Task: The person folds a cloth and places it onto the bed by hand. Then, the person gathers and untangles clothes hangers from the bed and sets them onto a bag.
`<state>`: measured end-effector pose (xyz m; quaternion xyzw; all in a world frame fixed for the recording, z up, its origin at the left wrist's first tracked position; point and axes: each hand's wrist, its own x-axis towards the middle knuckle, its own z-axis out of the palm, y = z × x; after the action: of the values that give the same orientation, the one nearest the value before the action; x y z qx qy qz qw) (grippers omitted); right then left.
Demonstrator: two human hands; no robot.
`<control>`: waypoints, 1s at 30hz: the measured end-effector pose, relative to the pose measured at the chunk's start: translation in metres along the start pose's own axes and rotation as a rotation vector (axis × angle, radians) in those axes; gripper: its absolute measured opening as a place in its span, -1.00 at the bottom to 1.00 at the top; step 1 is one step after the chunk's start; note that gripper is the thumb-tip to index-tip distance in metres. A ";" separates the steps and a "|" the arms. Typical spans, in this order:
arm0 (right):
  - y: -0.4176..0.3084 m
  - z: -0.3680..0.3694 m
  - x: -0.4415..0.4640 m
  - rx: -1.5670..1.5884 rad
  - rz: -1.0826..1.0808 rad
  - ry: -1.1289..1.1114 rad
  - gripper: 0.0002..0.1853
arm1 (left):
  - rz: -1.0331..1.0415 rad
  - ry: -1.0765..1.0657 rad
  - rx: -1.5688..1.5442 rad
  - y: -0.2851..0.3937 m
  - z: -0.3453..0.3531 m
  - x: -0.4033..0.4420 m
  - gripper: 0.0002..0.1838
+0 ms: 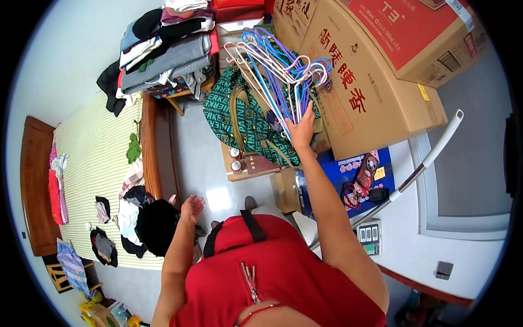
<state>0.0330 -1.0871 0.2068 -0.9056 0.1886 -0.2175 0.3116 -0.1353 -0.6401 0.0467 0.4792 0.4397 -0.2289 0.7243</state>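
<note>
A bundle of blue, purple and white hangers [283, 71] lies on a green and black patterned bag [239, 114]. My right hand [304, 126] is closed round the lower end of the bundle, its arm stretched forward past a blue box [327, 180]. Held low over the floor, my left hand [192, 208] is empty, with its fingers apart. It is nearest to the bed's wooden edge and a round black shape [156, 227] beside it.
Large cardboard boxes [348, 82] stand at the upper right. Folded clothes [163, 60] are stacked at the upper left. Loose clothes lie on the striped bed [87, 141]. A phone [366, 171] rests on the blue box, beside a long white-ended tube [444, 139].
</note>
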 end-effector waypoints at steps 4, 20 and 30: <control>-0.010 -0.009 -0.013 -0.031 -0.107 0.084 -0.01 | 0.005 0.019 0.002 0.002 -0.005 0.000 -0.54; -0.119 0.020 -0.155 0.347 -0.911 -0.401 -0.54 | 0.100 0.318 -0.100 -0.098 -0.081 -0.066 -0.72; -0.135 0.048 -0.262 0.269 -1.037 -1.091 -0.60 | 0.086 0.488 -0.220 -0.198 -0.165 -0.131 -0.73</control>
<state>-0.1332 -0.8402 0.1874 -0.8115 -0.4695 0.1210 0.3261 -0.4202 -0.5906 0.0360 0.4570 0.6028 -0.0265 0.6535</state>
